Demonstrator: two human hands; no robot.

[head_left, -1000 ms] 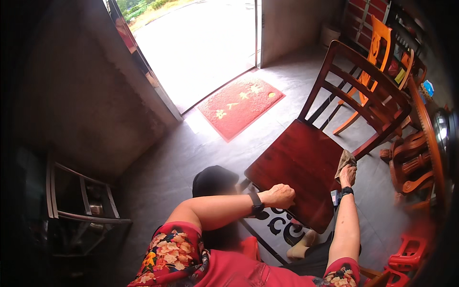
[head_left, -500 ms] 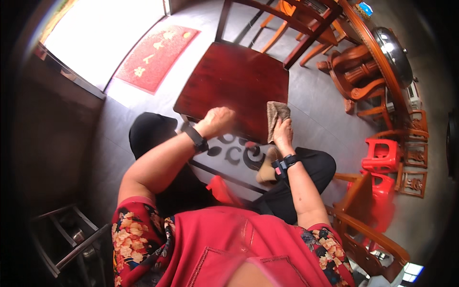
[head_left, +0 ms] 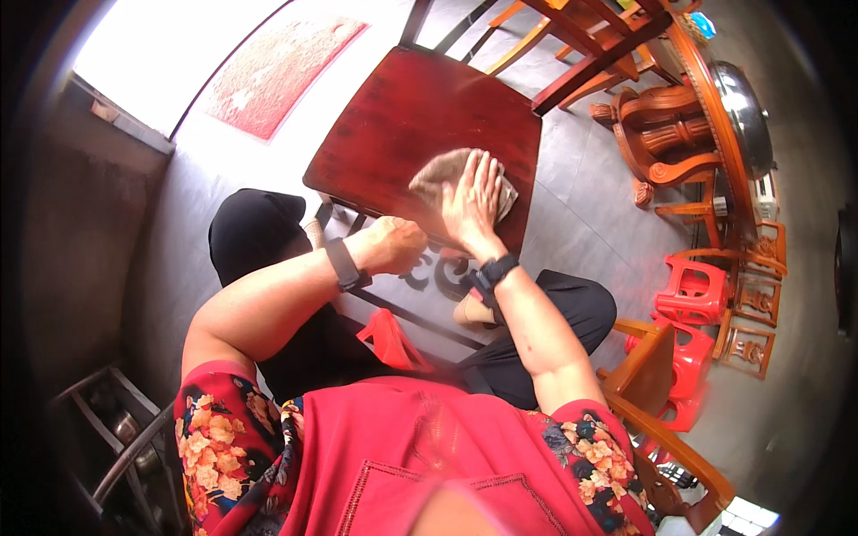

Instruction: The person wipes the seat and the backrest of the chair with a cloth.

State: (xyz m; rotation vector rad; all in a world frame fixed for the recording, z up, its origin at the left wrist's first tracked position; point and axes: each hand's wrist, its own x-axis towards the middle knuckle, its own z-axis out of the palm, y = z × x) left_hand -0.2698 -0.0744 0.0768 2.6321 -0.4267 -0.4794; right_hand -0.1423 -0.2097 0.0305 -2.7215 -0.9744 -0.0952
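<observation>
A chair with a glossy dark red wooden seat [head_left: 393, 116] stands in front of me, its slatted back [head_left: 599, 71] on the far side. My right hand [head_left: 475, 201] holds a grey-brown cloth [head_left: 435, 176] pressed against the seat's near right part, its fingers laid long over the cloth. My left hand [head_left: 393, 246] is closed into a fist just off the seat's near edge; whether anything is inside is hidden. Both wrists wear dark bands.
A red doormat [head_left: 286, 76] lies by the bright doorway at the far left. On the right stand a round wooden table [head_left: 715, 134] with a carved base, red plastic stools [head_left: 693, 290] and wooden chairs. A wooden armchair [head_left: 643, 362] is close at my right, a metal rack [head_left: 116, 429] at lower left.
My right hand has moved leftward from the seat's right edge with the cloth, which now lies spread under its fingers. My left fist has shifted slightly down and left.
</observation>
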